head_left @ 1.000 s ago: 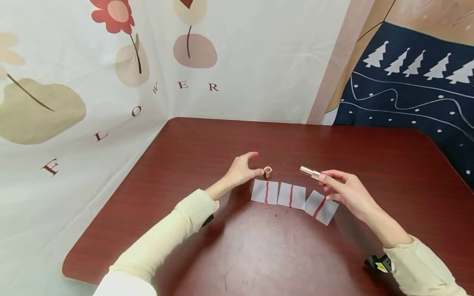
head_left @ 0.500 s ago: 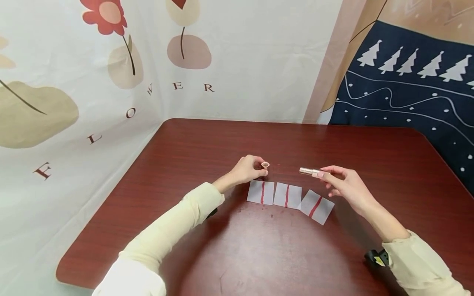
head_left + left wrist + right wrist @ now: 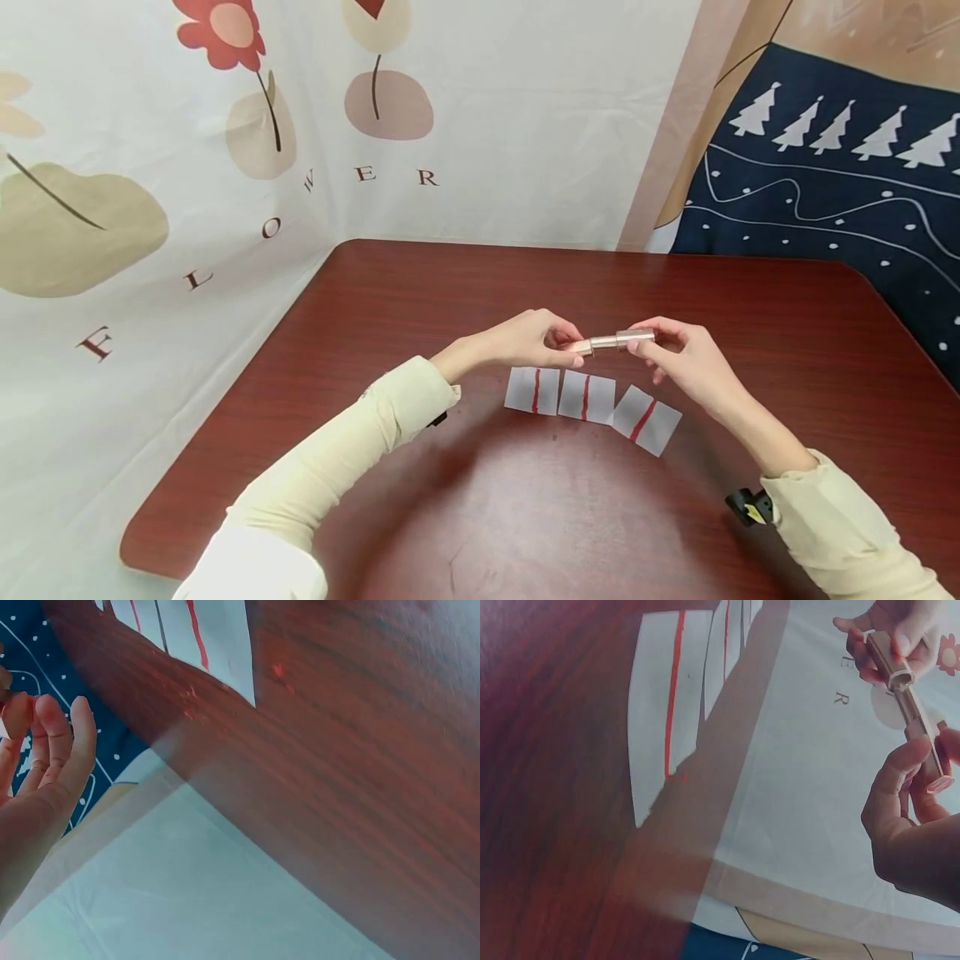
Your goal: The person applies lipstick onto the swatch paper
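My left hand pinches a rose-gold lipstick cap between thumb and fingers. Opposite it, my right hand holds the lipstick tube by its base. The slim inner part of the lipstick points left and meets the mouth of the cap, the two lying nearly in line above the table. In the right wrist view the cap faces the lipstick end to end; whether the tip is inside, I cannot tell. The left wrist view shows part of my left hand at its edge.
Below the hands, three white paper squares lie in a row: a left one, a middle one and a tilted right one. Each bears a red streak. Small reddish specks dot the brown table. Printed cloth hangs behind.
My left hand has grasped the upright cap, lifted it off the table and tipped it toward the lipstick. My right hand has brought the lipstick slightly left, so both now meet.
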The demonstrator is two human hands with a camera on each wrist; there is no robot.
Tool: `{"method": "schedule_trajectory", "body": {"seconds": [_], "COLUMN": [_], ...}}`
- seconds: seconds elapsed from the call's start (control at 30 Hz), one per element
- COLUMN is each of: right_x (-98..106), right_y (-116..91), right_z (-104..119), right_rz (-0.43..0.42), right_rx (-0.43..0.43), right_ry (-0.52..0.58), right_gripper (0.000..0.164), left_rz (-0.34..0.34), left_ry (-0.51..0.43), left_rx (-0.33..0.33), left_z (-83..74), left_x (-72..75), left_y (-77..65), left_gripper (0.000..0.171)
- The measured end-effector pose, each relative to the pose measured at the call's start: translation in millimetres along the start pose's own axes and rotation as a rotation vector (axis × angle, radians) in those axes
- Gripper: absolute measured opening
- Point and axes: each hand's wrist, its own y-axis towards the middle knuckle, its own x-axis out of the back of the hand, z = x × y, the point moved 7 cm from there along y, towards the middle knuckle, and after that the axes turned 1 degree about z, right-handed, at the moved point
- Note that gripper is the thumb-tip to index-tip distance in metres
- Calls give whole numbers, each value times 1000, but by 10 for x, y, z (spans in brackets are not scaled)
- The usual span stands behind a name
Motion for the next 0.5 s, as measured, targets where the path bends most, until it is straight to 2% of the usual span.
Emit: {"method": "schedule_trajectory", "body": {"seconds": [0.17,0.27,0.37,0.5], "right_x": [-50,-105,-157,-150], "right_y": [-49,-55,-42,-23], "right_z": [-15,-12,-5,-9], "right_rz": [43,93,126,105], "right_rx": [19,21,8,-29], "right_ry": [-9,15,38,29], "right_gripper": [29,29,30,36], "left_rz": [-1,-28,-96,-213], "left_ry": [-74,-126,-186,-306], "left_rx": [-2,-18,-45,-16], "left_z": [-16,-52,-120,-149], "left_x": [-56,-61,-30,42], "left_y": [-14,-23,-21,-17], "left_gripper": [17,19,21,20]}}
